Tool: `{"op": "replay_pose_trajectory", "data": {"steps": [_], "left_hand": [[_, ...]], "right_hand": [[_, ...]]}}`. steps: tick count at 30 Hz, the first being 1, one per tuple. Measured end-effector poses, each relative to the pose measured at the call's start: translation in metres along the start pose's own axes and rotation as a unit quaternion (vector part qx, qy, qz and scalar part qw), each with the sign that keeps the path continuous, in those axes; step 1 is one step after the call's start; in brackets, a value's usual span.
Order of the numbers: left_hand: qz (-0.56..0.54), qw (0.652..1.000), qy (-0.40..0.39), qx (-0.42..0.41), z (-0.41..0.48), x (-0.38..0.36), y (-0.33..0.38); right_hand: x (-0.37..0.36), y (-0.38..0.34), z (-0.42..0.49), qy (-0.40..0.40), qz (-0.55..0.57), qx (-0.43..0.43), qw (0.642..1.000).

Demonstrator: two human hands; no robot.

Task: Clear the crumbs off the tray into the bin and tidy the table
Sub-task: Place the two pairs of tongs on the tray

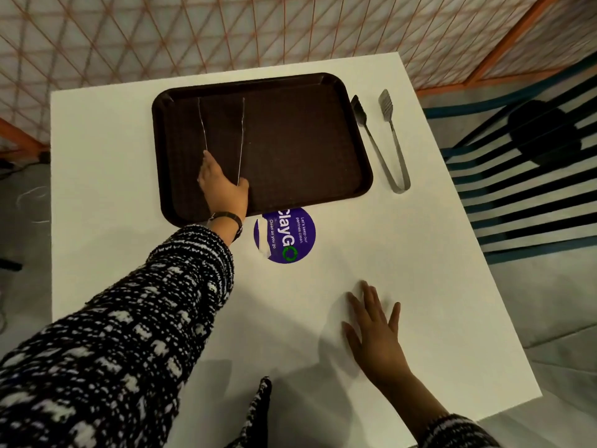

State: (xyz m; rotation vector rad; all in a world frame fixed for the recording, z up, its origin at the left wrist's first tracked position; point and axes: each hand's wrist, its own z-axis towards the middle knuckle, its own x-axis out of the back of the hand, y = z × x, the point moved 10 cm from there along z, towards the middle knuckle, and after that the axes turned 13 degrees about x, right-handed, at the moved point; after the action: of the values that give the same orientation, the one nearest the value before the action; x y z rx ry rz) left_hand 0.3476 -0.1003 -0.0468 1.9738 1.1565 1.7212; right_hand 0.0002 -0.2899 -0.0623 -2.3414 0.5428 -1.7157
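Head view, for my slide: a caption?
Left hand holds tongs on tray; right hand flat on table.

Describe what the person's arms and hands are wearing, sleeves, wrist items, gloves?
Both hands are bare, no gloves. The left hand has a dark-strapped wristwatch at the wrist. Both arms wear a chunky black-and-white knit sleeve; on the right hand side only the cuff shows at the bottom edge.
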Motion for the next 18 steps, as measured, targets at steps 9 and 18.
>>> {"op": "replay_pose_trajectory", "data": {"steps": [9, 18], "left_hand": [[-0.025, 0.999, 0.017, -0.034, -0.018, 0.026, -0.007], [0.142, 0.987, 0.078, 0.022, -0.063, 0.055, -0.105]], "right_hand": [[0.045, 0.015, 0.032, 0.038, -0.001, 0.013, 0.999], [0.152, 0.083, 0.162, 0.11, -0.099, -0.055, 0.987]]}}
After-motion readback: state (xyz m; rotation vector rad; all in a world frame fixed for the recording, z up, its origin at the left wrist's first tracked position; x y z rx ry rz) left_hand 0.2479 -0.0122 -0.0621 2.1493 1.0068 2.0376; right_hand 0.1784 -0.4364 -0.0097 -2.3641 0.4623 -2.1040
